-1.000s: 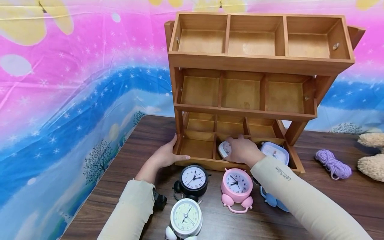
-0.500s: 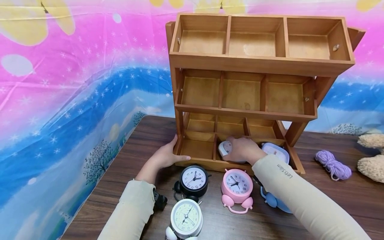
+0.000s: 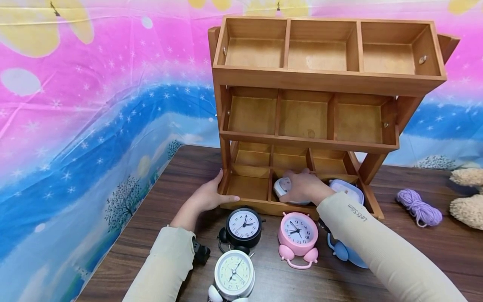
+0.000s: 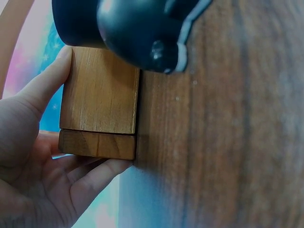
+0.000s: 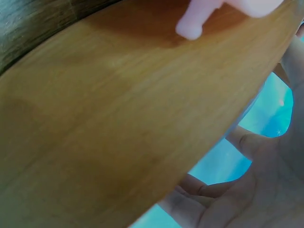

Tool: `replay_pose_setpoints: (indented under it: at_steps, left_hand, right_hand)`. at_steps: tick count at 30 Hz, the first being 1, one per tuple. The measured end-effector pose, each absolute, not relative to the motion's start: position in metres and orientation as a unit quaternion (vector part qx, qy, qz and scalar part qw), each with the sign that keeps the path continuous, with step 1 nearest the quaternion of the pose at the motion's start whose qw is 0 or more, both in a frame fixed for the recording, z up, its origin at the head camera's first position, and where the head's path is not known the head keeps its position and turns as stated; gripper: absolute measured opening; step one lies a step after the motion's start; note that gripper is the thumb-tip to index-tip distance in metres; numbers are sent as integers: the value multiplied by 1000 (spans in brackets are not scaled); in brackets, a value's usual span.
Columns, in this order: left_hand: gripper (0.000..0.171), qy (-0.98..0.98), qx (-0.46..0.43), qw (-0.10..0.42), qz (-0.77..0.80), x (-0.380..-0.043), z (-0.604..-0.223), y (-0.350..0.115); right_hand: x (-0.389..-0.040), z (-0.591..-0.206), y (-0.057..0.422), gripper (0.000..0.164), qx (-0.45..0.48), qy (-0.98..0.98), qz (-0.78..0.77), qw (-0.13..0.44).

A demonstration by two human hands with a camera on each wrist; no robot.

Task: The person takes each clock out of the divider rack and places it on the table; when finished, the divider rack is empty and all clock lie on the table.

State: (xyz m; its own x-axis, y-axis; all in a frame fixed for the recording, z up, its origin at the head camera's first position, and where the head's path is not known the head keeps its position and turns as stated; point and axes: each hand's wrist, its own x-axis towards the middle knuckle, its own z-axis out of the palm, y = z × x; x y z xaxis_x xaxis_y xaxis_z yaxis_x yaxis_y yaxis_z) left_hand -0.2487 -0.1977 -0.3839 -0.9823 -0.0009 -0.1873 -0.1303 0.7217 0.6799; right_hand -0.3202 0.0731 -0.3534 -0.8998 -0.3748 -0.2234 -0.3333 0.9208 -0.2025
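My left hand (image 3: 205, 195) grips the left front corner of the wooden rack's bottom tray (image 3: 247, 200), thumb along the front edge and fingers round the side. In the left wrist view, that tray end (image 4: 99, 95) lies between thumb and fingers. My right hand (image 3: 302, 187) reaches into the tray's middle compartment and holds a small white clock (image 3: 281, 188) with rounded corners, mostly covered by the hand. A pale lavender clock (image 3: 347, 191) of similar shape sits in the right compartment, partly behind my sleeve. In the right wrist view, the tray's front board (image 5: 118, 109) hides the fingertips.
Before the rack stand a black alarm clock (image 3: 244, 226), a white alarm clock (image 3: 234, 274) and a pink one (image 3: 298, 235). A blue alarm clock (image 3: 349, 253) is half hidden by my right forearm. Purple yarn (image 3: 419, 206) and fluffy beige things (image 3: 468, 209) lie to the right.
My right hand and forearm have shifted very slightly within the middle compartment, with the white clock still in the fingers. The left hand has stayed in place.
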Motion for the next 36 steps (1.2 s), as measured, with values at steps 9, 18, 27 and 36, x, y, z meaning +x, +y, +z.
replay_pose_setpoints:
  at_steps: [9,18,27,36]
  left_hand:
    - [107,923,-35,87,372,-250,-385,-198]
    - [106,923,-35,87,374,-250,-385,-198]
    - [107,923,-32,85,373,-250,-386,-196]
    - [107,923,-36,86,372,-251,-386,-198]
  right_hand:
    - [-323,-355,76,86,-185,967,-87,149]
    - [-324,-356,76,85,-190,964,-90,162]
    - [-325,-355,79,86,-187,966,-104,146]
    - [-325,-348,81,86,-199,962,-130,133]
